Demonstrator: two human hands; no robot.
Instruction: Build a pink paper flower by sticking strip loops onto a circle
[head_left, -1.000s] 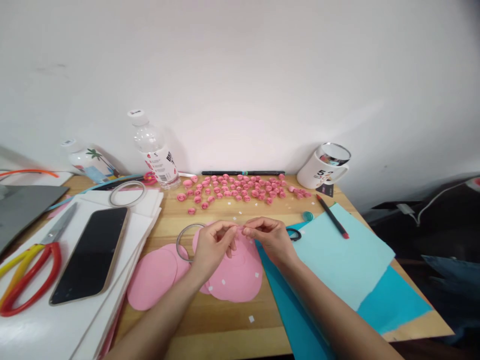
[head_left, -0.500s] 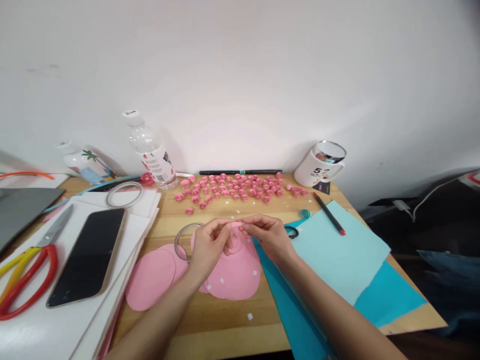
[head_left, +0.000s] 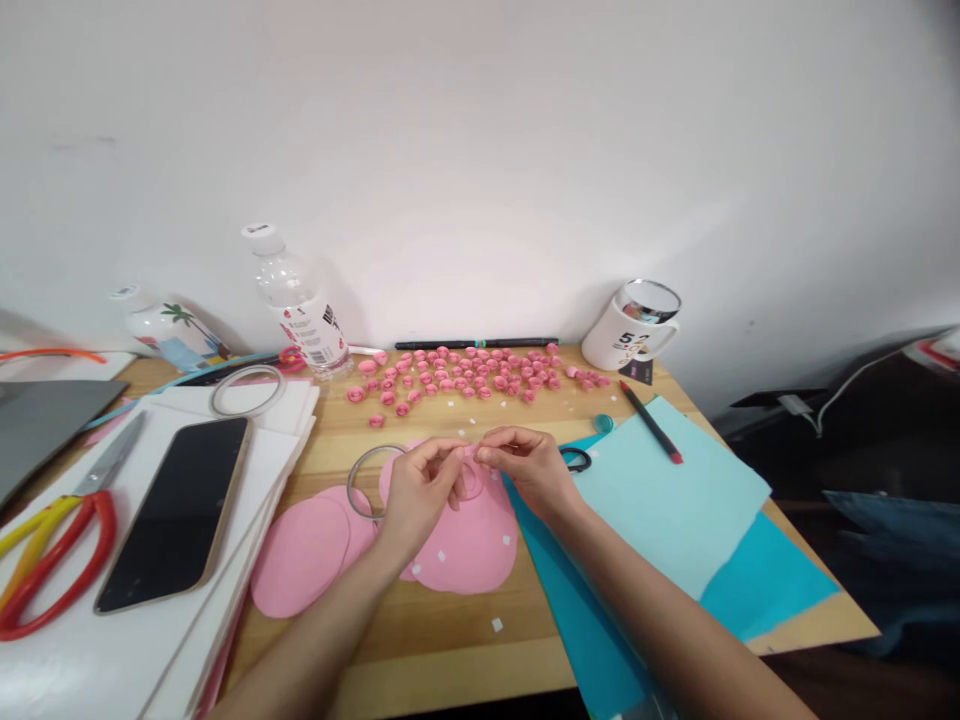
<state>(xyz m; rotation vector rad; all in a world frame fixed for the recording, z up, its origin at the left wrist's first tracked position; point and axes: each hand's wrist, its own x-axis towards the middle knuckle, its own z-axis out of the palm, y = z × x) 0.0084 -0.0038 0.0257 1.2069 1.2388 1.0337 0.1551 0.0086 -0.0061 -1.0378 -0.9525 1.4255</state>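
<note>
My left hand [head_left: 421, 492] and my right hand [head_left: 531, 468] meet over the middle of the table, fingertips pinched close together. Between them they hold a curled pink paper strip [head_left: 470, 483], which hangs in a loose spiral; part of it is hidden by my fingers. Below lie pink paper circles [head_left: 472, 560] with small white squares on them. More pink paper discs [head_left: 298, 560] overlap to the left. Against my left hand's side rests a metal ring [head_left: 352, 484]. Many small rolled pink paper roses [head_left: 465, 375] are spread beyond my hands.
On the left are scissors [head_left: 56, 550], a phone [head_left: 176, 510] and a white paper stack [head_left: 277, 440]. A bottle [head_left: 307, 320] and a mug [head_left: 630, 330] stand by the wall. Blue paper sheets [head_left: 667, 490], with a pen [head_left: 651, 422] on top, lie at right.
The view has shifted slightly. Between my fingers, less of the pink strip shows at the top, and my fingertips are a little closer together.
</note>
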